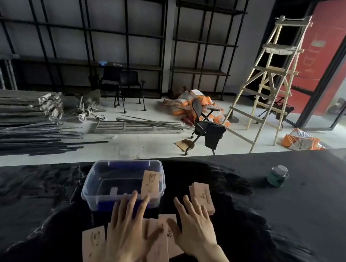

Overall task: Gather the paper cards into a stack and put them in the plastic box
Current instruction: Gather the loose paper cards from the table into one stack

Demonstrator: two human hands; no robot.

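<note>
Pale pink paper cards lie spread on the black table in front of me. My left hand (128,226) rests flat, fingers apart, on the loose cards (158,244) near the table's front. My right hand (195,225) is also flat and spread, its thumb touching those cards. One card (93,244) lies apart at the left. A small stack of cards (201,194) sits just beyond my right fingertips. The clear plastic box (98,178) stands open beyond my left hand, with one card (150,183) leaning inside its right end.
A small lidded jar (277,176) stands on the table at the far right. Beyond the table's far edge are an office chair (206,127), a wooden stepladder (273,77), metal rods on the floor and orange sacks.
</note>
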